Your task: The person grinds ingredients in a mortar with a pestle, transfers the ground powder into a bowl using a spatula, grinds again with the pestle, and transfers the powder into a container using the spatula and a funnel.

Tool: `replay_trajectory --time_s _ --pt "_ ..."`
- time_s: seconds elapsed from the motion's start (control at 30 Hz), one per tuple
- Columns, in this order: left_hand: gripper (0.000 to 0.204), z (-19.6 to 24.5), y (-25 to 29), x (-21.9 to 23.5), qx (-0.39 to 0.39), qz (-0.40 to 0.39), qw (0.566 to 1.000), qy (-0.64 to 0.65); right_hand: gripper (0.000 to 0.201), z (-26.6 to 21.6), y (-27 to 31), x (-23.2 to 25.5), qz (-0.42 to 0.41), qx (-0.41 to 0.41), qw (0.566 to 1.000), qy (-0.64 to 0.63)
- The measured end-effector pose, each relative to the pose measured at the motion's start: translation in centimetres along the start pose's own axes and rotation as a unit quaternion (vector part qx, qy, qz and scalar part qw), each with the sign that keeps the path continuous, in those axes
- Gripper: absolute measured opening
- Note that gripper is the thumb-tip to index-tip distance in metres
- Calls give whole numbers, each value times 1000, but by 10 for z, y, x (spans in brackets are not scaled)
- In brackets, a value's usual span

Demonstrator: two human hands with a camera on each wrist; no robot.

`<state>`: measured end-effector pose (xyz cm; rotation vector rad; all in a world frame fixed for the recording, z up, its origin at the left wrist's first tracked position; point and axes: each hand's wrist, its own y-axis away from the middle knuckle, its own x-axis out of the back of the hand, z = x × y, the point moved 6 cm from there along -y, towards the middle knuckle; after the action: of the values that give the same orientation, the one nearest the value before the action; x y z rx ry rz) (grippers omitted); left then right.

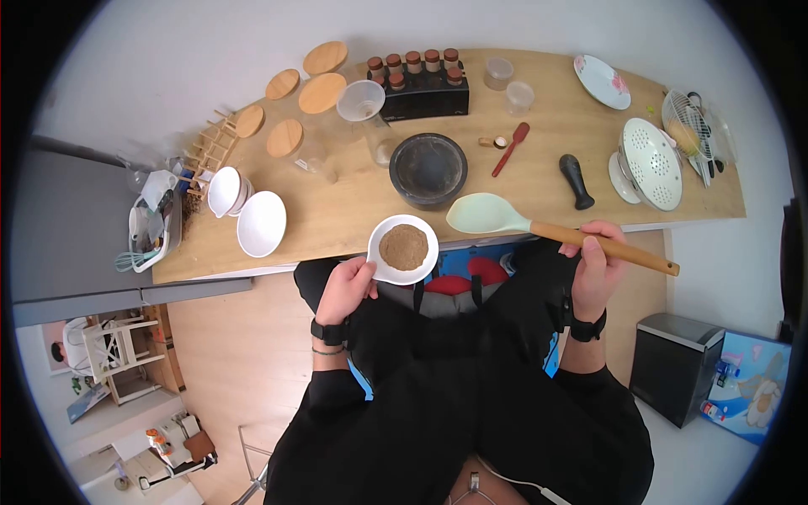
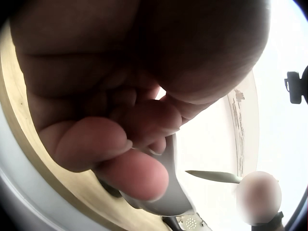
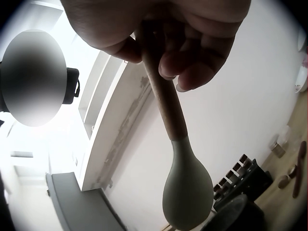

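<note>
My left hand grips the edge of a small white bowl with brown powder in it, held before the table's front edge. In the left wrist view, curled fingers pinch the grey-looking bowl. My right hand holds the wooden handle of a pale green spoon, its head pointing left toward the bowl. The right wrist view shows the spoon's head hanging below the fingers. A dark stone mortar stands on the table behind the white bowl.
A black pestle, a red spatula and a white colander lie to the right. White bowls and wooden-lidded jars stand left. A spice rack is at the back of the table.
</note>
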<state>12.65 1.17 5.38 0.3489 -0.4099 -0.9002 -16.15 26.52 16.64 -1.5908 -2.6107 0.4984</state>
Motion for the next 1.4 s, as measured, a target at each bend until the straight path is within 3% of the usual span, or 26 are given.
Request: replay_trajectory --time_s 0.1,0.23,0.3,0.4,0.67,0.8,0.9,0.97,1.0,1.07,1.17,1.33,1.4 --pt "32 4 0 10 -13 24 999 37 14 0 -4 -7 -38 12 998 -46" --pt "33 4 -5 23 -23 72 996 53 14 7 -10 -19 -27 -9 996 -84" --pt "33 0 -10 31 -15 90 995 50 19 21 -13 -21 4 -57 998 -20" --pt "34 -22 -23 44 -9 116 992 57 20 23 -11 -33 -24 -50 997 57" --pt "32 -70 -53 55 29 174 976 127 20 57 3 -43 -66 -72 994 47" --pt "34 -83 -60 49 23 185 969 160 20 60 9 -40 -81 -134 987 28" --pt "42 -78 -57 46 28 188 972 142 20 58 11 -38 -78 -162 983 30" --pt "48 -38 -37 45 57 296 949 -89 20 59 11 -37 -80 -165 982 35" --pt "48 -29 -39 37 56 294 950 -89 20 59 12 -37 -95 -165 981 23" --pt "47 1 -42 19 -65 304 940 -141 20 59 14 -37 -112 -168 979 12" --pt "35 44 -65 -4 -149 258 947 -118 20 56 15 -45 -125 -161 979 15" --pt "44 53 -136 -26 -91 178 957 -211 18 51 21 -46 -119 -179 976 36" --pt "39 45 -152 -33 -107 178 953 -220 18 49 24 -43 -115 -184 975 47"
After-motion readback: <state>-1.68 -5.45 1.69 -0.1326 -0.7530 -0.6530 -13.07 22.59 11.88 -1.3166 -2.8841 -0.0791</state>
